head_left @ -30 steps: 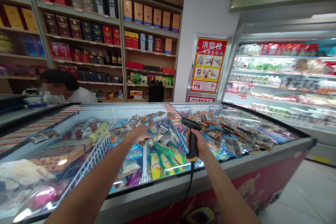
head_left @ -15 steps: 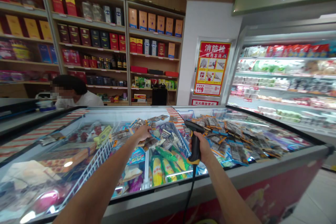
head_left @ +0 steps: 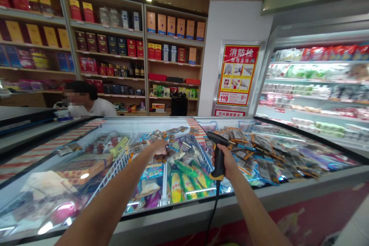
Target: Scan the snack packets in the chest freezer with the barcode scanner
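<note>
My right hand [head_left: 226,160] is wrapped round the handle of a black and yellow barcode scanner [head_left: 218,157], held upright over the front of the chest freezer, its cord hanging down. My left hand [head_left: 160,148] reaches in over the small packets [head_left: 155,135] scattered on the freezer's glass top. Its fingers are curled down among them, and whatever they hold is hidden. More dark packets with orange and blue edges [head_left: 263,167] lie heaped to the right of the scanner.
Under the glass, the chest freezer [head_left: 230,199] holds corn-shaped green and yellow packs [head_left: 176,186] and a white wire basket [head_left: 111,171]. A person in a white top [head_left: 95,108] sits behind at the left. Shelves of boxes [head_left: 173,38] and a lit fridge [head_left: 314,96] stand beyond.
The view has turned slightly left, so everything sits further right. My left hand has stayed over the packets, its fingers more curled. My right hand still holds the scanner.
</note>
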Tool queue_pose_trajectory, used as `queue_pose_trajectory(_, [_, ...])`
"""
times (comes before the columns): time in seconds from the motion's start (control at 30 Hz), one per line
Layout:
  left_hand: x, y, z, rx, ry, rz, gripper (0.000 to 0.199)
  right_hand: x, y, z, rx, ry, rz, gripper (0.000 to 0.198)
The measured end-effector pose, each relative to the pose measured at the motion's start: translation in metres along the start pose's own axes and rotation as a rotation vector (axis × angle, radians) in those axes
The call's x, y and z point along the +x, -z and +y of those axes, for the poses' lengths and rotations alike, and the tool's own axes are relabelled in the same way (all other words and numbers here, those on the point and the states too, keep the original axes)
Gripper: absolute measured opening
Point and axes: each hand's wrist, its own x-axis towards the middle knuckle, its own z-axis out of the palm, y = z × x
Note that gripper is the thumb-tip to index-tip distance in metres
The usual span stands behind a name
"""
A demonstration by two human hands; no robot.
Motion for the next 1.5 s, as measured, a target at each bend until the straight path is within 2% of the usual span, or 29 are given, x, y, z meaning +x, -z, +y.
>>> queue_pose_trajectory(0.13, [0.0, -0.006, 0.008, 0.083, 0.037, -0.056, 0.041, -0.002, 0.006, -0.002, -0.009, -0.006, 0.008, 0.018])
queue_pose_trajectory(0.27, [0.008, -0.014, 0.002, -0.122, 0.022, -0.084, 0.025, -0.001, 0.011, -0.003, -0.014, 0.013, 0.021, 0.02])
queue_pose_trajectory(0.4, [0.027, -0.015, 0.004, -0.328, -0.066, 0.113, 0.016, -0.001, 0.011, -0.007, -0.004, 0.035, 0.023, 0.019])
queue_pose_trajectory(0.5, [0.043, -0.013, 0.015, -0.465, -0.051, 0.243, 0.019, -0.004, 0.011, -0.012, 0.002, 0.032, 0.03, 0.02])
queue_pose_trajectory(0.67, [0.062, -0.018, 0.042, -0.826, -0.018, 0.336, 0.023, -0.005, 0.01, -0.015, 0.024, 0.009, 0.001, 0.022])
queue_pose_trajectory(0.73, [0.067, -0.023, 0.053, -0.905, -0.019, 0.35, 0.024, -0.004, 0.01, -0.014, 0.029, -0.01, -0.012, 0.024])
queue_pose_trajectory(0.87, [0.076, -0.032, 0.072, -0.943, -0.002, 0.393, 0.022, -0.002, 0.007, -0.011, 0.055, -0.037, -0.056, 0.022])
queue_pose_trajectory(1.1, [0.08, -0.04, 0.099, -0.921, -0.073, 0.383, 0.021, -0.001, 0.011, -0.01, 0.026, -0.056, -0.062, 0.021])
queue_pose_trajectory(1.3, [0.091, -0.048, 0.112, -0.983, -0.064, 0.395, 0.027, 0.002, 0.022, -0.014, 0.04, -0.039, -0.042, 0.025])
queue_pose_trajectory(1.5, [0.098, -0.057, 0.124, -1.027, -0.066, 0.371, 0.025, 0.003, 0.022, -0.016, 0.034, -0.016, -0.015, 0.025])
